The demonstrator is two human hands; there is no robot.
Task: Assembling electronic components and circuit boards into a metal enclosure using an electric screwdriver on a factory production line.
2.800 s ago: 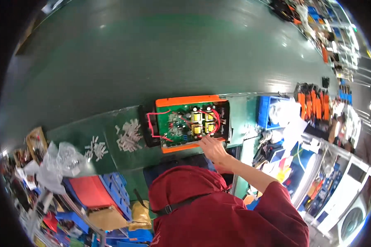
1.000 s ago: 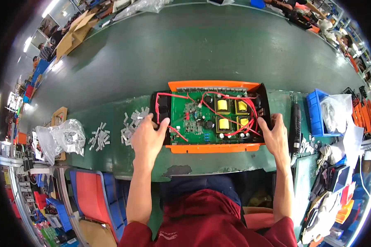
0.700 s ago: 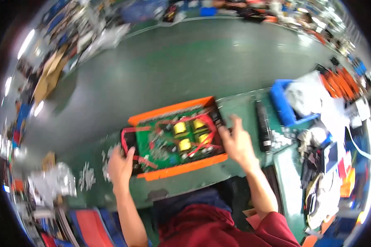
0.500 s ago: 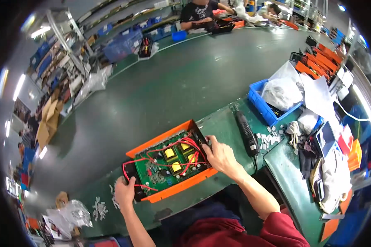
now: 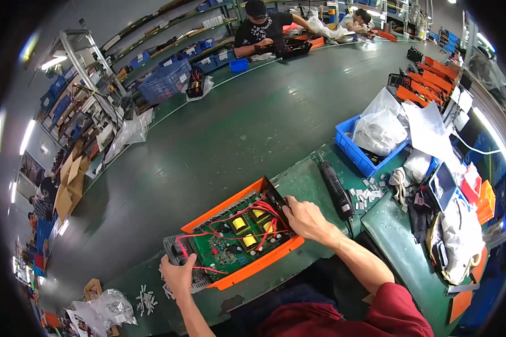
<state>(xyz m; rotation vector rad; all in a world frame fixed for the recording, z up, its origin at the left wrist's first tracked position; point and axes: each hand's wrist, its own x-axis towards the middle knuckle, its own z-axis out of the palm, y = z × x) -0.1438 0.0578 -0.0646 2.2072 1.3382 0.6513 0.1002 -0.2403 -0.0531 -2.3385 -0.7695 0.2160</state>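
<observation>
An open orange casing lies slantwise on the green bench in front of me. Inside it is a green circuit board with yellow-wrapped transformers and loose red wires looping over them. My left hand grips the slotted dark grey end panel at the casing's left end, thumb on the inner side. At the opposite end, my right hand has its fingers around the black end panel. The undersides of both grips are hidden.
Right of the casing lies a black corded hand tool, near scattered small white pieces and a blue bin with bagged parts. More white pieces and a plastic bag lie left. Across the bench works another person.
The casing sits slightly lower and farther right in the picture, both hands still on it. Its left end panel now shows its slotted grey face. The view has also shifted.
</observation>
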